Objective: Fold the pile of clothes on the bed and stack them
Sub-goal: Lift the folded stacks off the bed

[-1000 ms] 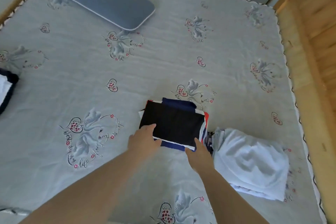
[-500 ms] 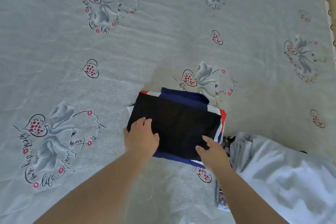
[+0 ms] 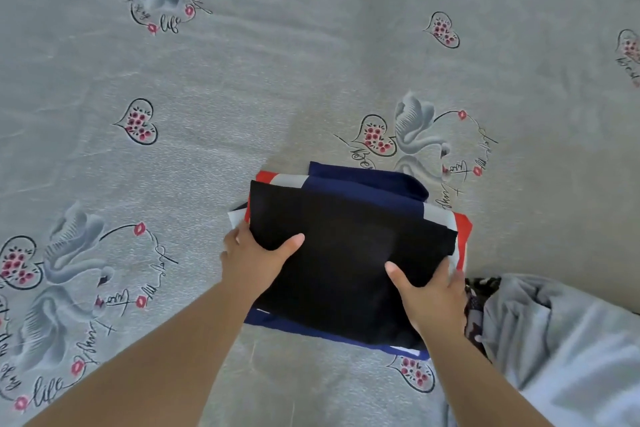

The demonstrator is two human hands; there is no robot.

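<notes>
Your left hand (image 3: 254,258) grips the stack (image 3: 349,253) at its left edge: thumb lies on top of the black cloth (image 3: 346,246), fingers curl under the edge, out of sight. Your right hand (image 3: 431,295) grips the stack's right near corner the same way, thumb on top of the black cloth, fingers wrapped round the side. Both grips are pinches on the stack, thumbs spread away from the fingers.

The stack sits on the bedsheet (image 3: 277,80), black cloth on top. A navy cloth (image 3: 367,180) sticks out past the stack's far edge, and a navy edge also shows along the near edge. A red-white striped cloth (image 3: 457,229) peeks out at the stack's right side and far left corner. Can't tell if the stack's near edge is lifted off the sheet.

A pale blue heap (image 3: 561,343) lies just right of the stack, close to your right wrist, with a dark patterned piece (image 3: 472,305) between heap and stack.
</notes>
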